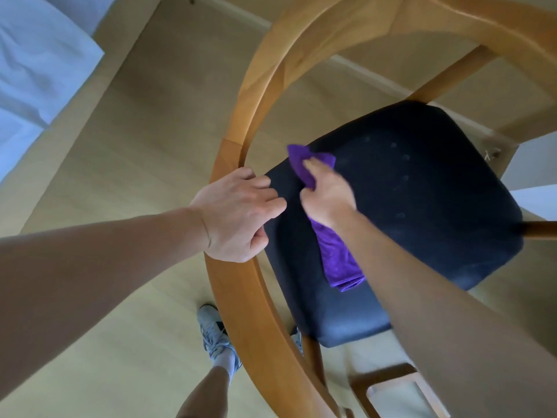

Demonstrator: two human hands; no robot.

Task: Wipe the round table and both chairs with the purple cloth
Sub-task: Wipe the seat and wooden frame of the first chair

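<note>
At the upper left of the frame lies a pale blue-white sheet of bedding, beside a light wooden floor that fills the left half. Low in the middle, a foot in a grey lace-up trainer stands on that floor, just left of the chair frame.

Coming in from the left edge, the bare left hand rests on the curved light-brown wooden backrest rail of the chair. The thumb curls under the rail's inner edge and the fingers bend over it toward the seat, so the hand grips the rail. The rail sweeps as a wide arc from the bottom centre up round to the top right of the frame.

Right of that hand, at the centre, the right hand is closed round a folded purple microfibre cloth. One end of the cloth sticks out above the fingers; the longer end trails down under the wrist. The hand is motion-blurred. The cloth lies on the left part of the dark navy padded square seat cushion, which fills the centre right and shows faint pale smudges.

At the bottom right, part of a wooden crossbar shows beneath the seat.
</note>
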